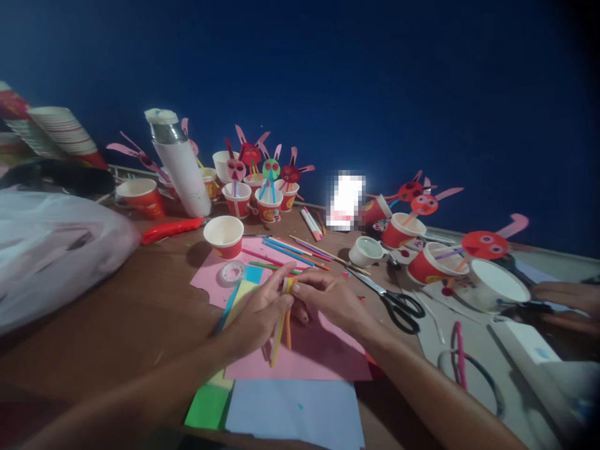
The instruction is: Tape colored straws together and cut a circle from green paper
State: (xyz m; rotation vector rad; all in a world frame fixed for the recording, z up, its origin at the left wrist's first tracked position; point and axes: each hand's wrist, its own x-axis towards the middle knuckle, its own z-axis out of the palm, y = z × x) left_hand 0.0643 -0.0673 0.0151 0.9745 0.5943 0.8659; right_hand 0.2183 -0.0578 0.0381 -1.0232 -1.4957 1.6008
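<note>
Over a sheet of pink paper [323, 356], my left hand [262, 309] pinches a thin yellow strip [277, 344] between thumb and fingers, its index finger stretched upward. My right hand [335, 300] meets it from the right, thumb and fingertips closed on the top of the yellow strip and an orange strip [288, 334]. Both strips hang downward, side by side; whether they are paper or straws I cannot tell. Just behind the hands lie several coloured sticks [288, 251]. A roll of clear tape [233, 273] rests left of them, near an upright paper cup [224, 234].
Black-handled scissors [398, 306] lie to the right, near a small white cup [366, 251]. Paper cups with paper animal figures [269, 203] line the back, beside a white flask [180, 165]. A red cutter [171, 231] and plastic bag [60, 250] are left. Another person's hand [569, 306] shows far right.
</note>
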